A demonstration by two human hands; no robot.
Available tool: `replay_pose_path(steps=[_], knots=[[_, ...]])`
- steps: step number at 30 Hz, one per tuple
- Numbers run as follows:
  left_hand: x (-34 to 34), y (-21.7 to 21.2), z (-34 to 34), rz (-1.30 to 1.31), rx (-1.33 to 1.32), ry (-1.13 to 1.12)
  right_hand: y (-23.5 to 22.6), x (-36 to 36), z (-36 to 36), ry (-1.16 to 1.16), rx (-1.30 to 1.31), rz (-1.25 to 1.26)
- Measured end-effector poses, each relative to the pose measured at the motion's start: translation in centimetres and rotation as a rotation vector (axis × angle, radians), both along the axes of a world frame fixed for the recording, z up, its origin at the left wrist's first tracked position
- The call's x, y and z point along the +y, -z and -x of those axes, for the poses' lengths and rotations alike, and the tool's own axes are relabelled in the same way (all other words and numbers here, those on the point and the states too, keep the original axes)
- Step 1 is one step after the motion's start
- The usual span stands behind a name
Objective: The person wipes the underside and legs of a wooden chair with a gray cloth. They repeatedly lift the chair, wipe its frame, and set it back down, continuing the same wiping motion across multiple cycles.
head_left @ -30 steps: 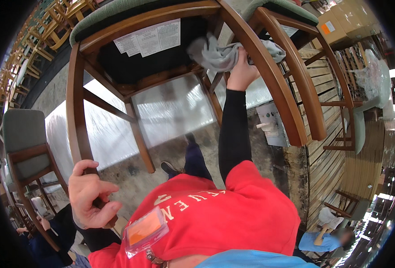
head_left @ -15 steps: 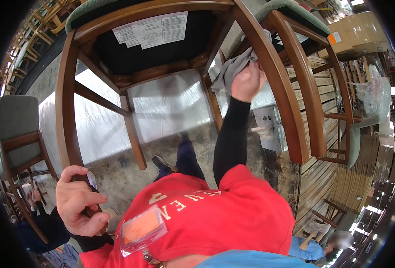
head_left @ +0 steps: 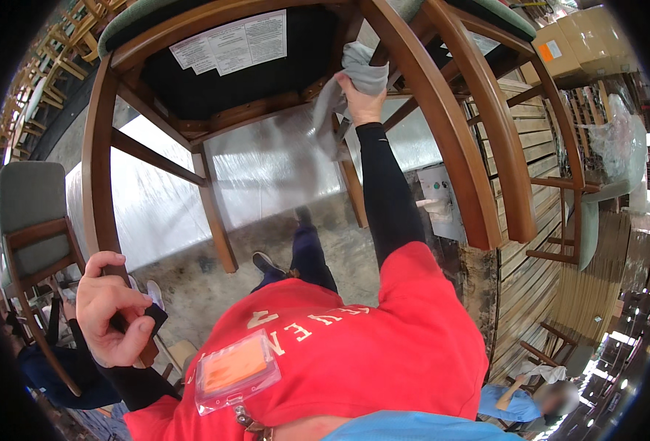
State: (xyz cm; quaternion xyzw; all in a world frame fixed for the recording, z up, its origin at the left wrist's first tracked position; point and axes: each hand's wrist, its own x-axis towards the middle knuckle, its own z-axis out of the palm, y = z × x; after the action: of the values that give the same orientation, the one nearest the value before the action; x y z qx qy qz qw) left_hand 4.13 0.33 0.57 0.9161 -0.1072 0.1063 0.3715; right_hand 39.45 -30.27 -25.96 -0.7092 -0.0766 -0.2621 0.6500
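A brown wooden chair (head_left: 105, 176) is tipped so that the black underside of its seat (head_left: 244, 81), with white paper labels (head_left: 229, 45), faces me. My left hand (head_left: 113, 312) curls round the lower part of its left front leg, with a small black piece (head_left: 156, 317) by the fingertips; I cannot tell what that piece is. A grey cloth (head_left: 365, 70) is bunched in my right hand (head_left: 362, 104), up at the frame on the seat's right side. The cloth's loose end hangs down to the left.
Close on the right stands a second wooden chair (head_left: 508, 162). A grey-backed chair (head_left: 35, 198) is at the left. Plastic-wrapped material (head_left: 273, 154) lies beyond. Wooden slats (head_left: 520, 279), a grey control box (head_left: 440, 200) and cardboard boxes (head_left: 586, 48) are to the right. A co-worker in blue (head_left: 512, 404) is at lower right.
My right hand has moved left and up with the cloth, away from the right front leg to the inner frame. The left hand and the chair have shifted slightly left in view.
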Motion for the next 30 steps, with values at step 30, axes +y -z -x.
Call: replay_pose_path(steps=[30], knots=[[1.8,1.8,0.1,0.143,-0.051,0.072,10.6,-1.2,3.6,0.250,-0.076,0.587]])
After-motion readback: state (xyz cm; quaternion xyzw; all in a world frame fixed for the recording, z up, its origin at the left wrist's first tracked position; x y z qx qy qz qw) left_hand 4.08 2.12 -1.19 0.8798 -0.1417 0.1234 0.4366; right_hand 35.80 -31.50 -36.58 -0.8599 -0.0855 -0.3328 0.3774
